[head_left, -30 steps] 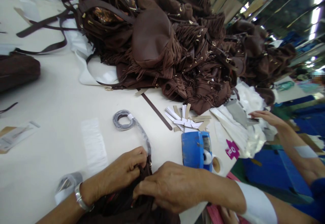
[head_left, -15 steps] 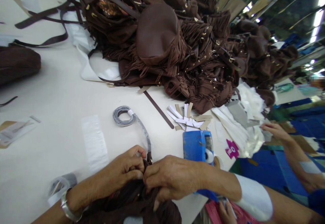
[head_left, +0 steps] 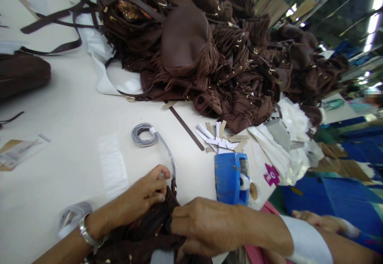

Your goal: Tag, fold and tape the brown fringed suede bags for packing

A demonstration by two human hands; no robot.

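A dark brown bag point(head_left: 140, 242) lies at the near edge of the table, its opening facing up between my hands. My left hand point(head_left: 151, 192), with a metal bangle at the wrist, is closed on the bag's far rim. My right hand point(head_left: 203, 226) has its fingers curled round the rim on the right side; its fingertips are partly hidden. From the bag's far edge runs a strap point(head_left: 171, 156) in clear wrapping, ending in a wrapped coil point(head_left: 144, 135) on the table.
Brown fringed bags point(head_left: 185, 40) are heaped along the back. A blue tape dispenser point(head_left: 229, 176), a tape roll point(head_left: 255, 192) and paper strips point(head_left: 221, 138) are right of centre. Another person's hand point(head_left: 317, 220) is at the right. A white strip point(head_left: 113, 166) lies left.
My right hand has moved slightly right and down, away from my left, spreading the bag's opening. The other person's arm has come down from the white wrappings at the right.
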